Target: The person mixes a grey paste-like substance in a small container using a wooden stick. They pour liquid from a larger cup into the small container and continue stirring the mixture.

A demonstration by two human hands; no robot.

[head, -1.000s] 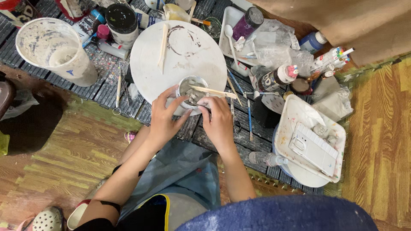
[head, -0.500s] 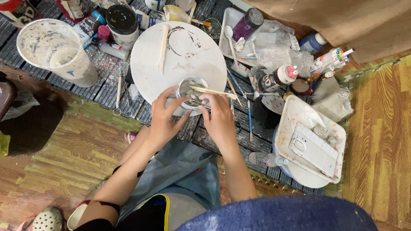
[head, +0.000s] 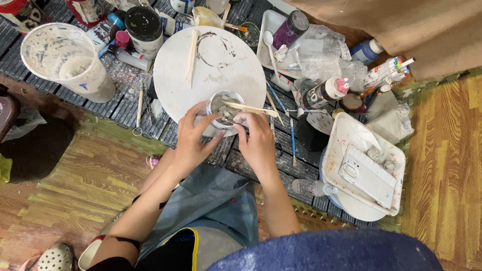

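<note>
A small clear cup [head: 224, 108] with grey clay inside sits at the near edge of a round white turntable [head: 211, 70]. My left hand [head: 192, 140] grips the cup's left side. My right hand [head: 257, 140] is at the cup's right side and holds a thin wooden tool [head: 249, 108] that lies across the rim, with its tip in the cup. A second wooden modelling tool [head: 191, 57] rests on the turntable's left part.
A big stained white bucket [head: 63, 60] stands at the far left. A black-lidded jar [head: 143, 25], bottles, brushes and plastic bags crowd the dark mat. A white tray [head: 346, 145] with a white box lies at the right. Wooden floor surrounds the mat.
Both hands stay at the cup; the right hand and its wooden tool have shifted slightly inside the cup.
</note>
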